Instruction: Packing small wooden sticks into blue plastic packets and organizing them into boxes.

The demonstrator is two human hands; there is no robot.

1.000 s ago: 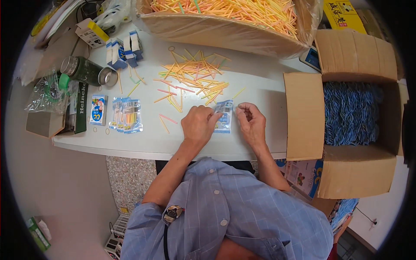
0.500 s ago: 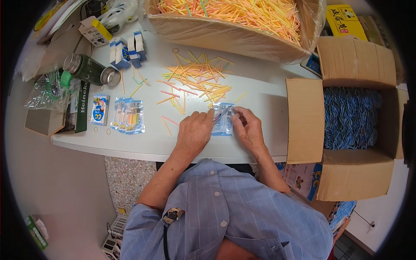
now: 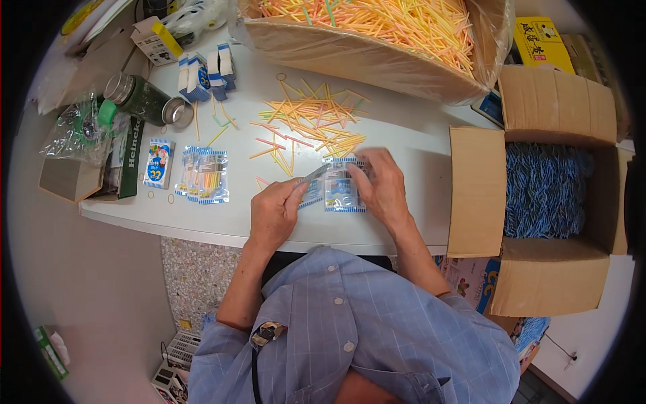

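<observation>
My left hand (image 3: 272, 214) pinches a small clear plastic packet (image 3: 311, 191) with blue-striped edges, holding it tilted above the table. Beside it, another clear blue-edged packet (image 3: 344, 192) lies flat. Over that packet's right side is my right hand (image 3: 385, 188), its thumb apart from the curled fingers and its fingertips slightly blurred; nothing shows in its grasp. Just beyond my hands spreads a loose pile of yellow, orange and pink sticks (image 3: 313, 116). To the left lie overlapping packets (image 3: 205, 176) with coloured sticks inside, next to a small blue-and-white box (image 3: 159, 163).
A large plastic-lined carton (image 3: 377, 50) full of coloured sticks stands at the back. At right, an open cardboard box (image 3: 478, 192) contains blue twisted bundles (image 3: 546, 188). A dark green flask (image 3: 145, 102) and small blue-and-white cartons (image 3: 195, 77) occupy the back left.
My left hand has moved left and slightly nearer me, drawing one packet away from the other. My right hand has lifted its fingers over the flat packet. The view has shifted slightly.
</observation>
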